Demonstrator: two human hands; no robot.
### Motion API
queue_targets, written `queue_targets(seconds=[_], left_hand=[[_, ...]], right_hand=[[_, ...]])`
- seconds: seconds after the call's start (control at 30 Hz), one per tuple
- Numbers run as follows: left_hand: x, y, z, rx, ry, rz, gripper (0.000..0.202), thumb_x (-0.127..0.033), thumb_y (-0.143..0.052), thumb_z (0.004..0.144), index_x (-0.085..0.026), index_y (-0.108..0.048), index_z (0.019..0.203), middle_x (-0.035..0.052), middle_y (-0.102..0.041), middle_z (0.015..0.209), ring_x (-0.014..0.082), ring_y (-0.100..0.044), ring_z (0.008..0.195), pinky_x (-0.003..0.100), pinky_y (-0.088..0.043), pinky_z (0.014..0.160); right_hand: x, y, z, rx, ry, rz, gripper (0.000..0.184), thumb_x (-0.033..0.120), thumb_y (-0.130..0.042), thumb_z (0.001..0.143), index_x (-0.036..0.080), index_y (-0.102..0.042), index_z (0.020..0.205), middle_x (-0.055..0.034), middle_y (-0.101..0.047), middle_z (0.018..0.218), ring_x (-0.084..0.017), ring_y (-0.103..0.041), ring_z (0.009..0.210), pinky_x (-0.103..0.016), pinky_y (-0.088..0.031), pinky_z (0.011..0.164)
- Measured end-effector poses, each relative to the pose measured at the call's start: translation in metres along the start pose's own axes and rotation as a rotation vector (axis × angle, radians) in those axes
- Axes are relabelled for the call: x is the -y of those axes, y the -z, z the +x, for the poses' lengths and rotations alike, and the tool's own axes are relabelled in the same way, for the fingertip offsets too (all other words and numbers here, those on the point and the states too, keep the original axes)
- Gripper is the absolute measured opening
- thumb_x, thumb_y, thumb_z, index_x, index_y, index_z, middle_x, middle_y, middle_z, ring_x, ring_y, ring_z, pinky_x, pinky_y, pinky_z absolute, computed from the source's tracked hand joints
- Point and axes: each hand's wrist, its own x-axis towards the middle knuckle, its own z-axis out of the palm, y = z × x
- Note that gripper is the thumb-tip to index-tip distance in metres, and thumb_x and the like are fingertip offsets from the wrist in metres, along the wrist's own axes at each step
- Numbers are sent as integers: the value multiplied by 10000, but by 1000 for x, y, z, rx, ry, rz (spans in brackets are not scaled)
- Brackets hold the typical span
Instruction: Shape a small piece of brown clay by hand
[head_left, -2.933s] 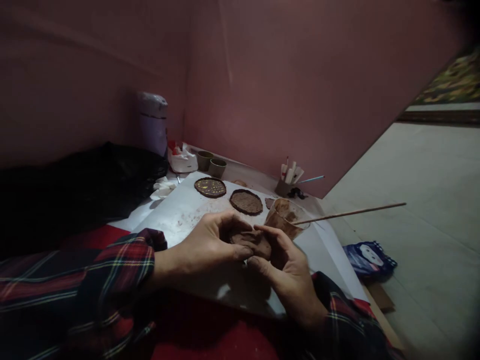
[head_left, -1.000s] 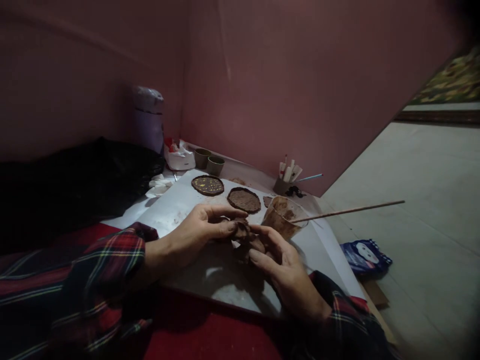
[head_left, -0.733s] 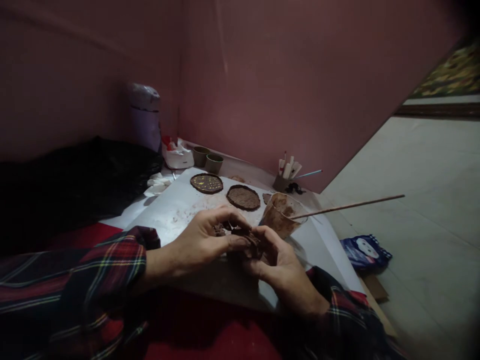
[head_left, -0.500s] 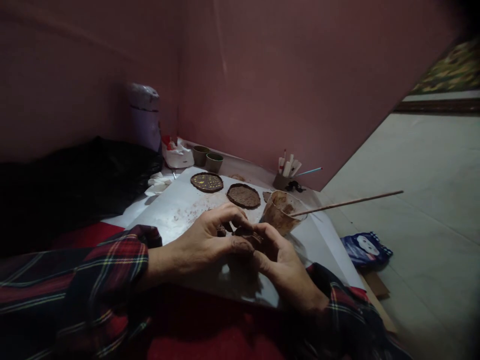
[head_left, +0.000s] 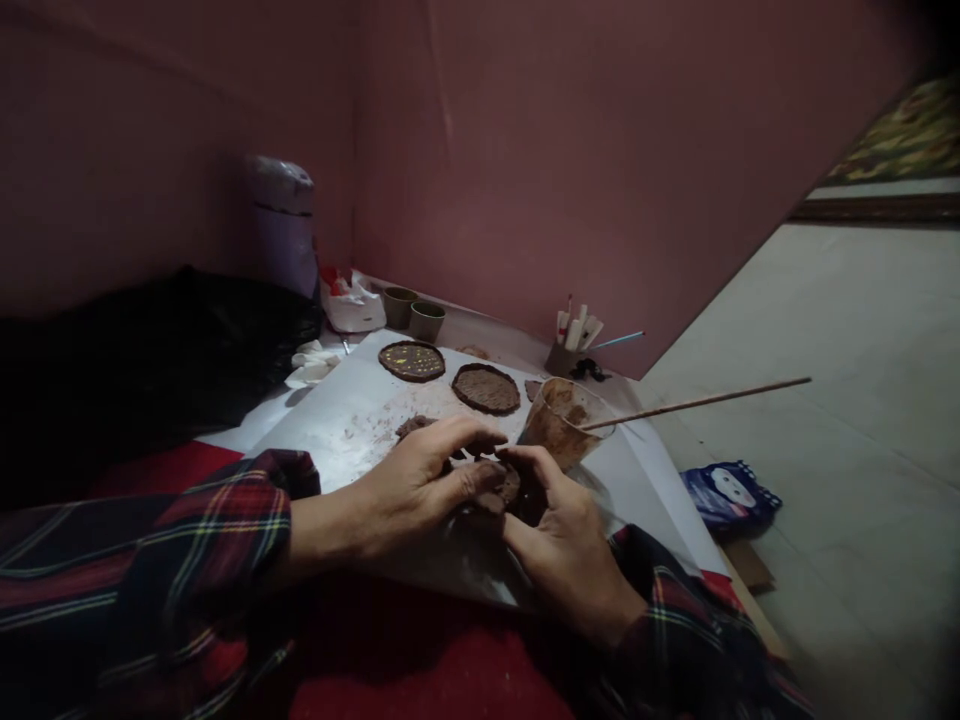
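Between my two hands is a lump of dark brown clay-like material [head_left: 501, 490], held above the near part of the white sheet. My left hand [head_left: 431, 475] presses its thumb on the lump, with the fingers curved over the far side. From the right, my right hand [head_left: 559, 535] grips the same piece between thumb and fingers. Part of the lump is hidden by the fingers. Just beyond my left hand, another brown lump [head_left: 415, 426] lies on the sheet. Two flat round brown discs [head_left: 486, 388] with raised rims lie farther back, one dotted yellow.
A smeared clear cup [head_left: 562, 430] with a long thin stick [head_left: 697, 402] stands beyond my right hand. Crumbs dot the white sheet [head_left: 307, 440]. Two small cups [head_left: 427, 322], a holder with pens [head_left: 561, 358] and a black bag [head_left: 165, 360] are around the back and left.
My hands have parted slightly and turned the brown lump, so more of its face shows. The lump behind my left hand has come into view.
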Motion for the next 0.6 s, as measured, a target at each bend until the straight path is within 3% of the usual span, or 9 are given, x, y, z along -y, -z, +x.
queue_targets(seconds=[0.13,0.4,0.6], left_hand=[[-1,-2,2,67,-15,82,282,-246,-514,901,-129,-566,1152,77,-612,1057,190,-556,981,305,-420,868],[4,-3,4,19,-52,100,290,-218,-586,868,-130,-577,1144,73,-616,1066,176,-559,981,279,-427,854],[1,-2,3,29,-9,115,286,-268,-588,868,-134,-606,1121,73,-623,1013,190,-569,936,295,-444,806]], right_hand=[[0,1,1,-9,9,2,293,213,-633,805,229,-547,1085,-8,-691,979,-173,-663,860,-271,-514,749],[-3,0,2,-25,55,-35,371,123,-592,804,214,-540,1159,-48,-641,1124,-194,-612,1033,-326,-487,898],[-2,0,1,-17,-16,-78,441,183,-635,789,214,-517,1213,-57,-652,1129,-207,-630,1001,-352,-499,873]])
